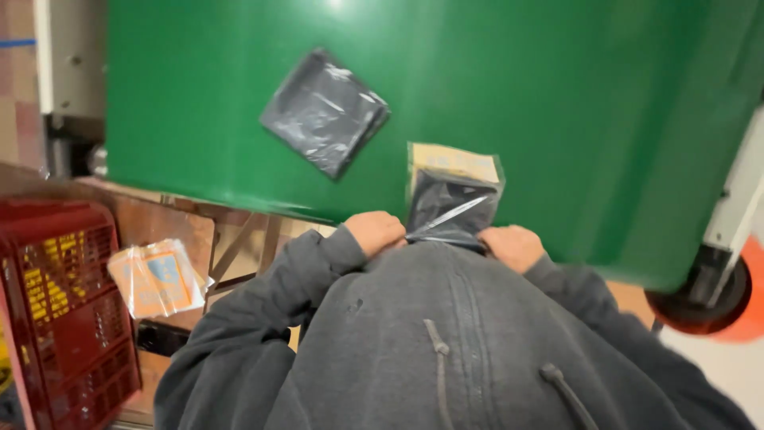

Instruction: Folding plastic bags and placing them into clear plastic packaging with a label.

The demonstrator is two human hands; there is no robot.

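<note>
While both hands work at the near edge of the green counter (557, 95), the left hand (374, 232) and right hand (513, 246) each curl their fingers closed on the lower edge of a clear packet holding a folded black bag (451, 203), which lies flat on the counter just beyond the grey hooded top. A second folded black bag (325, 111) lies farther back. A red crate (64, 310) stands below left, beside an orange-printed packet (157, 277).
</note>
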